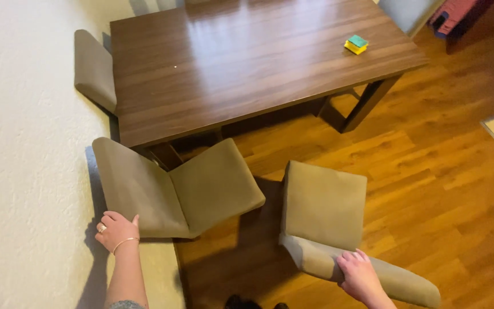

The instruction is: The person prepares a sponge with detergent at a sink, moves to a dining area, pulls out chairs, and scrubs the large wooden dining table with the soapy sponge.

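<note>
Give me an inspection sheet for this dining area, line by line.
Surface: brown wooden table, glossy, bare but for one item.
Job's things: two beige upholstered chairs, left chair by the wall, right chair out on the floor.
Clutter: yellow-green sponge on the table.
Hands: left hand on the left chair's back; right hand grips the right chair's back.
Cables: nothing seen.
Surroundings: white wall, wood floor, third chair tucked in.
</note>
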